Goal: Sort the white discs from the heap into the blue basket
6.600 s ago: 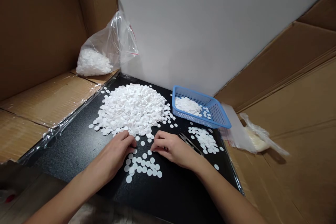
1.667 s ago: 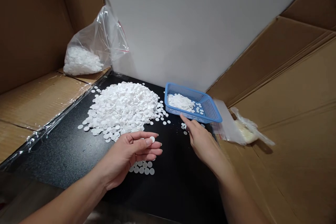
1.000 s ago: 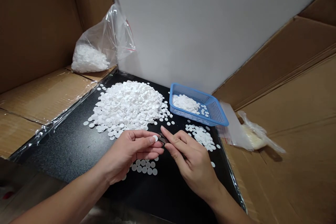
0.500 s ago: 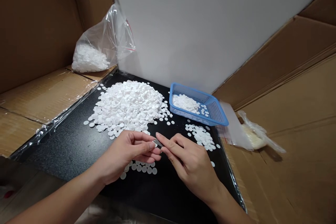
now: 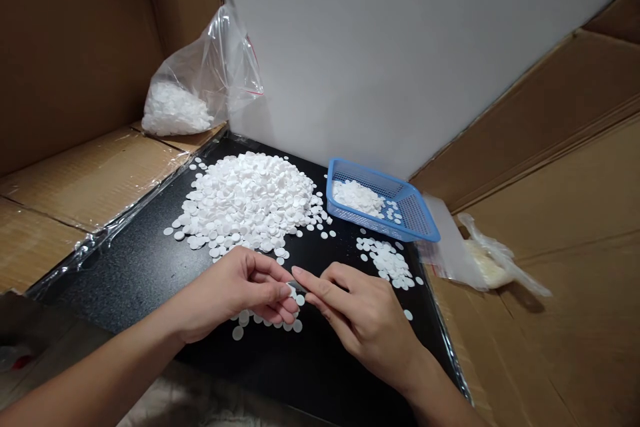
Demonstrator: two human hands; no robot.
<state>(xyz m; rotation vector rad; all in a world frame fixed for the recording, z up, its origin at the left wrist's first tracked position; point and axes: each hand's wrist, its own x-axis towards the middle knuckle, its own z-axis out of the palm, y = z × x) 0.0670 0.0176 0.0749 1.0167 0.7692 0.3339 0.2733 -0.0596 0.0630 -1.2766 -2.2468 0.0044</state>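
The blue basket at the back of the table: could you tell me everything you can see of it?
The blue basket is shallow and roughly rectangular with rounded corners. It looks like plastic, with a smooth rim and small holes through its walls and floor. It stands upright on the black tabletop, near the pale wall. White discs are heaped towards its left end, with a few loose ones beside the heap. Neither hand touches it.

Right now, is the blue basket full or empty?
Neither, the blue basket is partly filled: white discs are heaped toward its left end, and bare mesh shows at the right.
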